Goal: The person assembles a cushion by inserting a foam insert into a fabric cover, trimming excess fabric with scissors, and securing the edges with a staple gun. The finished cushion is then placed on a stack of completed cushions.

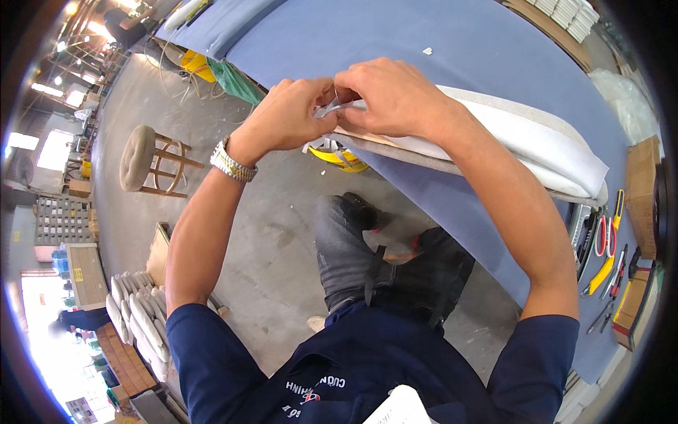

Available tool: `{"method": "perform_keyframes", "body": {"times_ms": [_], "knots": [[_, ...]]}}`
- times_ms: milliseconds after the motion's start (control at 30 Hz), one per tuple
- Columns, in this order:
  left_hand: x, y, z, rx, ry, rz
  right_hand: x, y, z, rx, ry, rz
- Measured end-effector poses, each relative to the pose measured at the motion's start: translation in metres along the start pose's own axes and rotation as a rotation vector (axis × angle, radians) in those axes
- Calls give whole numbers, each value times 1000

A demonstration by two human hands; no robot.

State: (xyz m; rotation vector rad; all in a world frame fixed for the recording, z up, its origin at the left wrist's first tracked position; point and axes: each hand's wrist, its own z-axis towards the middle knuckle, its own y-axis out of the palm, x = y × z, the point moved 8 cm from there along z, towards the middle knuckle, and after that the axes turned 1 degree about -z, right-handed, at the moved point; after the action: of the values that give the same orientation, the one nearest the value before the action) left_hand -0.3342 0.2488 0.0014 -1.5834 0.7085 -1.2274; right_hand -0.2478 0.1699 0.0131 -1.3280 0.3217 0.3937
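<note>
A long padded piece with white fabric [526, 141] and a grey fabric cover [519, 106] lies along the near edge of the blue-covered table [395, 32]. Its left end reaches out past the table's edge, between my hands. My left hand [286, 116], with a metal watch on the wrist, is closed, pinching the fabric at that end. Close against it, my right hand [392, 99] is closed on the same fabric, thumb and fingers pressed together. My fingers partly hide the edge they grip. A thin pale strip shows just above the fingertips.
At the table's right lie red-handled scissors [601, 237], a yellow cutter [599, 275] and several slim tools beside a cardboard box [641, 198]. A yellow container [339, 160] sits below my hands. A round stool [138, 159] and stacked pale cushions [145, 318] stand left. Another person [127, 27] is far back left.
</note>
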Motion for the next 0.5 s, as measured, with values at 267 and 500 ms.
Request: {"method": "perform_keyframes", "body": {"times_ms": [267, 500], "knots": [[-13, 15, -11, -59, -14, -194, -14, 28, 0, 27, -50, -236], [-4, 6, -5, 0, 74, -108, -25, 25, 4, 106, -191, -401]]}}
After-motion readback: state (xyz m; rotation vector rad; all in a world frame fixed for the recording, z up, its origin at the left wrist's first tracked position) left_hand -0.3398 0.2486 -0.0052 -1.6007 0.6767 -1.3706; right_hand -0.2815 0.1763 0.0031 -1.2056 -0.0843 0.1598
